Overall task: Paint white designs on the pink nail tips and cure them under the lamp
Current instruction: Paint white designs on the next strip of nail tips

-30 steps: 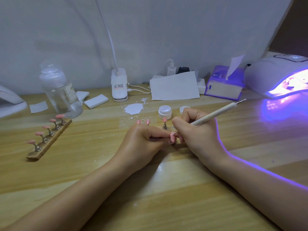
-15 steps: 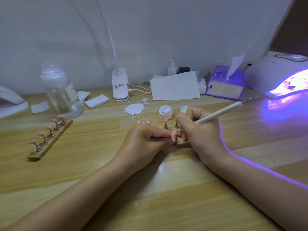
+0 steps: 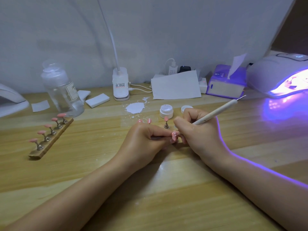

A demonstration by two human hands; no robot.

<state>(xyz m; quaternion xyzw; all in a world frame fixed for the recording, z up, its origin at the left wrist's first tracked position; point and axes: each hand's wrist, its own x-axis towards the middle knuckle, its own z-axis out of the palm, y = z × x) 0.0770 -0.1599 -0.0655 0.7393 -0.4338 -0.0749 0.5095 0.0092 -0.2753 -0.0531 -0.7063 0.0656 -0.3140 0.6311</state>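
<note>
Open jar [image 3: 166,111]: a small white pot stands on the tabletop [image 3: 83,164] just behind the hands, with white material inside; its lid [image 3: 186,108] lies just to its right, partly hidden by the right hand.
Clear bottle [image 3: 62,90]: stands at the left rear, capped; what is in it cannot be told.
Tissue box [image 3: 225,85]: purple, at the right rear, one tissue standing up out of its slot.
Curing lamp [image 3: 280,75]: white dome at the far right, lit violet inside; shapes show in its mouth, too blurred to name.
Wooden rack [image 3: 50,139]: a strip at the left carrying five pink nail tips on metal stands.
Loose stand [image 3: 166,122]: one pink tip on its stand, just in front of the jar.
Held nail tip [image 3: 174,135]: pink, between the two hands above the tabletop, with small white marks on it.
Left hand [image 3: 145,140]: its grip pinches the held nail tip, fingers curled.
Right hand [image 3: 198,130]: its grip is curled round a pale dotting tool [image 3: 216,112], held like a pen; the lower end comes down at the held nail tip, and whether it touches cannot be told.
White smear [image 3: 134,107]: a dried patch on the tabletop left of the jar.
</note>
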